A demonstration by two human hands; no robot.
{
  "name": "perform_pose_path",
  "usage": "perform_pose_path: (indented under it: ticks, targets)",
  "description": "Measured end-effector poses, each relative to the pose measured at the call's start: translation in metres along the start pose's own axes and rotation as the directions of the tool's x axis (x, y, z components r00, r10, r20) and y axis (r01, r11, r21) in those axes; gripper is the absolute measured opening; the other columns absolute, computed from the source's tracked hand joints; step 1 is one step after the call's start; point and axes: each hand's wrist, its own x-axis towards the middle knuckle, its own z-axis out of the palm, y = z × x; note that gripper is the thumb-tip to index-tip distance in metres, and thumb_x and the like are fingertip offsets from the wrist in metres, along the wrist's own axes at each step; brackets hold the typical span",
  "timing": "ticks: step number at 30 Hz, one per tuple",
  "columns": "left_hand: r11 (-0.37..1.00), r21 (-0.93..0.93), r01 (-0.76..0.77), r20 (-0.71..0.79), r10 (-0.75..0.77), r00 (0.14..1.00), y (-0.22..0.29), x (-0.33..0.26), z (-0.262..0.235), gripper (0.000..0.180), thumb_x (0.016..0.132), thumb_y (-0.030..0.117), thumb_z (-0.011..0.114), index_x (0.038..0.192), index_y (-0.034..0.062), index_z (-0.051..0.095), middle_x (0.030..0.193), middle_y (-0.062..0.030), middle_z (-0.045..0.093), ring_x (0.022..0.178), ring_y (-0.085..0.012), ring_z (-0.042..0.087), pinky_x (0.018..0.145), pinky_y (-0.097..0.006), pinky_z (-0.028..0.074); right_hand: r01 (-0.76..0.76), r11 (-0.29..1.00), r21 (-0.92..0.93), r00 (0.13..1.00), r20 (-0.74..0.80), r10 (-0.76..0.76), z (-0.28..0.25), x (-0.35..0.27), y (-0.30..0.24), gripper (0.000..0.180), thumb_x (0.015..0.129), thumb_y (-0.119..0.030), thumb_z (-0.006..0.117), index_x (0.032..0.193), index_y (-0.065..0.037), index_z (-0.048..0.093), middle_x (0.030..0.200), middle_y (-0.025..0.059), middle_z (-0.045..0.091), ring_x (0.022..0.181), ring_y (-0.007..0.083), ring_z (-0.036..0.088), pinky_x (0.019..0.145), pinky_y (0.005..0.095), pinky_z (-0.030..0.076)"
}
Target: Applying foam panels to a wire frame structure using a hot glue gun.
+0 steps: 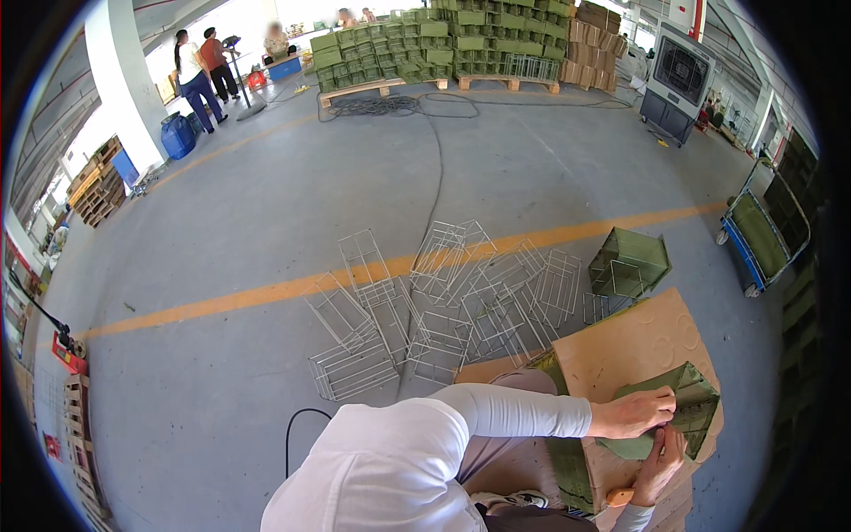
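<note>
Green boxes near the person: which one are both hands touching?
The nearer green box, over the brown board: left hand and right hand touch it. The farther green box has no hand on it.

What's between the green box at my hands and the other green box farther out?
In the head view, a tan board lies between your box and the farther box, plus a wire frame near the latter.

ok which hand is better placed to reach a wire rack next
Probably the left hand: it is nearer the wire racks on the floor than the right hand, though both are at the green box.
</note>
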Motion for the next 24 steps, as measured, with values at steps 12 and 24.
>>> perform_pose_path:
  ticks: [12, 24]
  targets:
    - [0.979, 0.133, -0.155, 0.011, 0.155, 0.988, 0.001, -0.005, 0.018, 0.014, 0.083, 0.018, 0.064, 0.085, 0.0043, 0.067, 0.093, -0.0058, 0.058, 0.105, -0.0239, 0.049, 0.096, -0.037, 0.043, 0.085, 0.989, -0.119, 0.992, -0.083, -0.095, -0.012, -0.013, 0.017, 0.017, 0.096, -0.003, 0.055, 0.108, 0.007, 0.062, 0.101, 0.0196, 0.065, 0.096, 0.0373, 0.060, 0.086, 0.0441, 0.048]
    - [0.971, 0.215, -0.101, 0.058, 0.090, 0.994, 0.004, 0.001, 0.021, 0.013, 0.080, 0.021, 0.064, 0.072, 0.0104, 0.068, 0.083, -0.0015, 0.057, 0.096, -0.0197, 0.048, 0.091, -0.033, 0.040, -0.052, 0.997, 0.051, 0.989, 0.140, 0.044, -0.027, -0.001, 0.031, 0.012, 0.093, -0.003, 0.055, 0.100, 0.003, 0.064, 0.085, 0.0188, 0.061, 0.081, 0.0372, 0.058, 0.073, 0.0443, 0.046]
